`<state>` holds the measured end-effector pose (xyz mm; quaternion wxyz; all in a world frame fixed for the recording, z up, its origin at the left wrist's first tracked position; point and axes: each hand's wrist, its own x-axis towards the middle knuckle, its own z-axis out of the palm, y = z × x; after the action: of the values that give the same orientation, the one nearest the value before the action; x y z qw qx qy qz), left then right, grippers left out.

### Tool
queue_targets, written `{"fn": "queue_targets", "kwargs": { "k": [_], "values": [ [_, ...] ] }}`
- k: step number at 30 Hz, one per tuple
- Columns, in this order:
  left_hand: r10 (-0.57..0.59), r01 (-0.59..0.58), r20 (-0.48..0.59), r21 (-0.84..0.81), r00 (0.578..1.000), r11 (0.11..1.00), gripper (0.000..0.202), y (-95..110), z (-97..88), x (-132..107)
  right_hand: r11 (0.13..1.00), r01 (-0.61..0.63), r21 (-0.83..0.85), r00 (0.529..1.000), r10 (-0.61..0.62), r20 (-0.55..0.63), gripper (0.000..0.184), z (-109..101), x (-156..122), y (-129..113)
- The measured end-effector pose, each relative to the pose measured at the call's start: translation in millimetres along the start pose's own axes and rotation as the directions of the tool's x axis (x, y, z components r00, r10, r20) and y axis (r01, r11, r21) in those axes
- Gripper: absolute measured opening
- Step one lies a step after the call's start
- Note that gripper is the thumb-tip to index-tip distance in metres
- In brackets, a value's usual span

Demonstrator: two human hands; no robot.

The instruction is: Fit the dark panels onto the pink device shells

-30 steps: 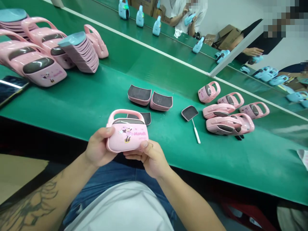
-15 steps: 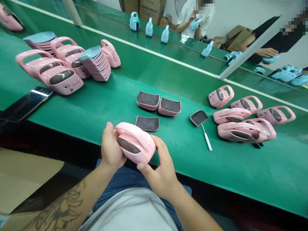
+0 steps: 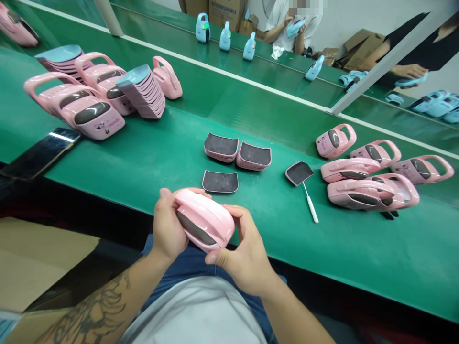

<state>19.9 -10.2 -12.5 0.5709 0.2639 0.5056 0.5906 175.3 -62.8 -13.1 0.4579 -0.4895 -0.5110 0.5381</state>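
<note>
Both my hands hold a pink plastic toy case (image 3: 206, 217) with a handle and a dark oval panel, just above the near edge of the green belt (image 3: 150, 157). My left hand (image 3: 167, 229) wraps its left end, thumb on top. My right hand (image 3: 244, 248) cups its right end from below. The case is tilted, with the dark panel facing down-left. Just beyond it on the belt lies a single dark flat panel (image 3: 220, 182). Behind that sit two small stacks of dark-topped pink panels (image 3: 221, 146) (image 3: 254, 156).
Several finished pink cases (image 3: 373, 191) lie at the right, next to a dark panel on a white stick (image 3: 303, 181). More pink cases (image 3: 77, 105) and a fanned stack of panels (image 3: 143, 93) sit far left, beside a phone (image 3: 43, 153). Across the far belt other people handle blue cases (image 3: 225, 37).
I have turned the pink case from its printed face towards me to its dark panel side, tilting it further downward. My view has shifted slightly left.
</note>
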Motion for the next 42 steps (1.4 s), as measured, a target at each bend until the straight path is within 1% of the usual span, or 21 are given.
{"fn": "queue_targets", "kwargs": {
  "k": [5, 8, 9, 11, 12, 13, 14, 15, 16, 17, 18, 19, 20, 21, 24, 26, 29, 32, 35, 38, 42],
  "values": [
    [0.071, -0.071, -0.004, -0.002, 0.997, 0.997, 0.072, -8, 1.8, -7, 0.999, -0.004, 0.043, 1.0, 0.004, -0.002, 0.086, -3, 0, 3],
    [0.015, -0.018, -0.04, -0.052, 0.999, 0.999, 0.072, -17, 8.2, -8, 0.999, 0.014, 0.039, 1.0, -0.014, -0.01, 0.081, -7, -1, 9],
    [-0.032, 0.03, -0.022, -0.065, 0.999, 0.997, 0.072, -20, 9.6, -9, 0.999, 0.028, 0.029, 0.999, -0.027, -0.023, 0.078, -10, -2, 10],
    [-0.104, 0.11, 0.087, -0.061, 0.991, 0.992, 0.074, -25, 8.5, -10, 0.998, 0.06, -0.01, 0.995, -0.06, -0.079, 0.075, -20, -3, 11],
    [-0.081, 0.088, 0.159, -0.035, 0.984, 0.995, 0.072, -26, 5.5, -10, 0.996, 0.074, -0.049, 0.991, -0.079, -0.111, 0.074, -27, -3, 10],
    [-0.007, 0.003, 0.237, 0.015, 0.971, 1.0, 0.069, -26, 1.0, -10, 0.991, 0.09, -0.104, 0.985, -0.103, -0.136, 0.073, -35, -4, 8],
    [0.101, -0.136, 0.327, 0.087, 0.94, 0.987, 0.065, -24, -4.5, -9, 0.978, 0.111, -0.177, 0.98, -0.137, -0.145, 0.072, -43, -4, 6],
    [0.215, -0.311, 0.429, 0.169, 0.877, 0.935, 0.066, -21, -10.2, -8, 0.955, 0.141, -0.262, 0.975, -0.18, -0.133, 0.07, -50, -4, 4],
    [0.283, -0.478, 0.543, 0.257, 0.79, 0.84, 0.074, -18, -15.3, -5, 0.92, 0.182, -0.347, 0.968, -0.229, -0.101, 0.069, -57, -3, 2],
    [0.283, -0.601, 0.657, 0.326, 0.699, 0.73, 0.083, -13, -18.9, -3, 0.88, 0.226, -0.417, 0.96, -0.275, -0.059, 0.069, -63, -2, 1],
    [0.232, -0.675, 0.745, 0.368, 0.626, 0.639, 0.089, -9, -20.7, 0, 0.844, 0.268, -0.464, 0.95, -0.311, -0.017, 0.069, -67, -2, 1],
    [0.16, -0.712, 0.803, 0.393, 0.575, 0.582, 0.089, -5, -20.5, 2, 0.821, 0.296, -0.487, 0.943, -0.333, 0.013, 0.068, -70, -1, 2],
    [0.096, -0.723, 0.832, 0.411, 0.546, 0.556, 0.087, -3, -18.6, 4, 0.816, 0.305, -0.49, 0.941, -0.339, 0.022, 0.068, -72, 0, 5],
    [0.053, -0.719, 0.842, 0.424, 0.537, 0.55, 0.084, -1, -15.3, 5, 0.827, 0.297, -0.477, 0.944, -0.33, 0.015, 0.068, -73, 1, 9],
    [0.043, -0.696, 0.826, 0.445, 0.562, 0.564, 0.076, -2, -3.3, 6, 0.865, 0.271, -0.421, 0.949, -0.313, -0.031, 0.068, -71, -1, 23],
    [0.061, -0.676, 0.805, 0.452, 0.59, 0.581, 0.073, -5, 2.4, 5, 0.86, 0.295, -0.416, 0.938, -0.344, -0.047, 0.069, -67, -5, 31],
    [0.023, -0.621, 0.774, 0.49, 0.633, 0.612, 0.069, -5, 5.6, 5, 0.859, 0.334, -0.387, 0.916, -0.393, -0.082, 0.067, -57, -10, 38],
    [-0.04, -0.54, 0.738, 0.528, 0.673, 0.656, 0.069, -2, 5.8, 6, 0.898, 0.302, -0.319, 0.921, -0.361, -0.146, 0.071, -47, -12, 40],
    [-0.101, -0.448, 0.704, 0.549, 0.703, 0.706, 0.078, 1, 7.0, 8, 0.93, 0.241, -0.279, 0.929, -0.304, -0.21, 0.072, -40, -12, 38],
    [-0.109, -0.418, 0.684, 0.555, 0.721, 0.719, 0.074, 2, 9.7, 7, 0.938, 0.214, -0.273, 0.925, -0.284, -0.251, 0.064, -36, -12, 34],
    [-0.018, -0.502, 0.707, 0.52, 0.707, 0.691, 0.064, -3, 11.1, 5, 0.938, 0.22, -0.269, 0.909, -0.297, -0.292, 0.058, -33, -11, 30]
  ]
}}
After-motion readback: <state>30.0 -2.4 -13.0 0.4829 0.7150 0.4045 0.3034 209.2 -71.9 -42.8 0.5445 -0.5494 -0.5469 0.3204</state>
